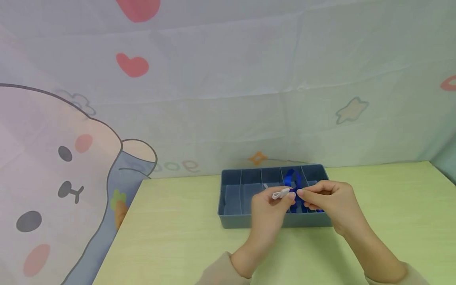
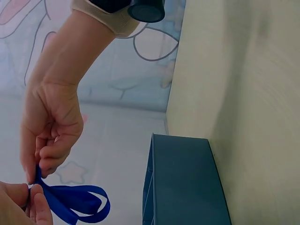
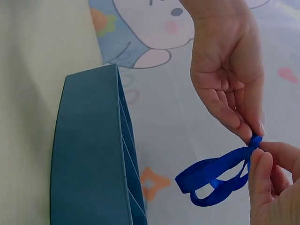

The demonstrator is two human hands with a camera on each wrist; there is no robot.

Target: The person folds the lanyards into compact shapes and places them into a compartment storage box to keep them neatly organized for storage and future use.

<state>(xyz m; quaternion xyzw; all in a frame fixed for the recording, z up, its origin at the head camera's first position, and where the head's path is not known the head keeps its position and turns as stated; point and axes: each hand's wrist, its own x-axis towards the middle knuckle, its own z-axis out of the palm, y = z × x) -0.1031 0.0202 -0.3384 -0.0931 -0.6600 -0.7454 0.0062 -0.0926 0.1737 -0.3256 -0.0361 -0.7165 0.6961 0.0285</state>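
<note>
A blue ribbon [image 1: 293, 176] is bunched between both hands above a blue-grey divided tray [image 1: 238, 221]. My left hand [image 1: 268, 208] pinches its gathered end between thumb and fingers. From the other side, my right hand [image 1: 336, 202] pinches the ribbon close by, the fingertips of the two hands almost meeting. A small white folded strip [image 1: 280, 193] sticks out by the left thumb; what it belongs to cannot be told. Loops of the blue ribbon [image 3: 215, 171] hang free from the pinched spot in the right wrist view. The gathered spot itself is partly covered by fingertips.
The tray's several compartments lie under and beyond the hands, on a pale yellow-green table [image 1: 178, 225]. Behind the table hangs a printed cloth [image 1: 213, 118] with hearts, a star and a cartoon animal.
</note>
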